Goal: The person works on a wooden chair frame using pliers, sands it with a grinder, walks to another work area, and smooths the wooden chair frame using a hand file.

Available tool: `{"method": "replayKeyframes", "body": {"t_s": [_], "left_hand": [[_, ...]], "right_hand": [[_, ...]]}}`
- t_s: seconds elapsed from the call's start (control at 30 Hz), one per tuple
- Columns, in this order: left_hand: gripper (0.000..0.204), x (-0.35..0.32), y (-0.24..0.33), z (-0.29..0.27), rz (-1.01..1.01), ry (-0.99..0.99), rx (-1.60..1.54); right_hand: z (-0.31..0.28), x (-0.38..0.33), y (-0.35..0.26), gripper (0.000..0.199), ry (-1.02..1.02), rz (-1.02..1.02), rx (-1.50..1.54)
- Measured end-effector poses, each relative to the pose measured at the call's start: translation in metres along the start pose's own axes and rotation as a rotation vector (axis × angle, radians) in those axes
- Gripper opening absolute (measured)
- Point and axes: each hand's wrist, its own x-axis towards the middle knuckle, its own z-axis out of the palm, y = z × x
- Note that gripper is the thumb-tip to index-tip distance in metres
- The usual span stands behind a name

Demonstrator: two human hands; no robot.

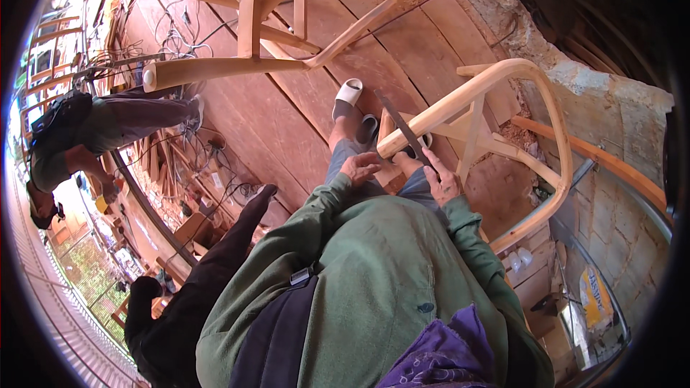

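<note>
My right hand (443, 181) is closed around the near end of a long, dark, flat file (399, 122). The file lies slantwise across the rounded end of a pale wooden chair frame's curved arm (460, 104), close to my knees. Beside that same arm end is my left hand (359, 167), its fingers loosely bent and apart with nothing in them. Whether its fingertips touch the wood I cannot tell. The frame's curved rail loops round to my right, with crosspieces (471, 136) inside it.
Another wooden chair frame (248, 21) stands ahead. Wooden boards (287, 108) cover the floor, with cables (180, 36) at the left. A person (93, 129) stands at far left; another in dark clothes (194, 316) is close on my left. A broken concrete wall (611, 100) is on the right.
</note>
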Motion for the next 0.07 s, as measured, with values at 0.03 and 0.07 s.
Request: {"method": "replayKeyframes", "body": {"t_s": [0.03, 0.07], "left_hand": [[0.058, -0.0017, 0.0037, 0.0026, -0.086, -0.025, -0.138], [0.067, -0.0009, 0.0029, 0.0016, -0.108, -0.044, -0.144]], "right_hand": [[-0.0005, 0.0018, 0.0061, 0.044, 0.079, -0.105, -0.016], [-0.0001, 0.0050, 0.0100, 0.046, 0.157, -0.212, -0.031]]}}
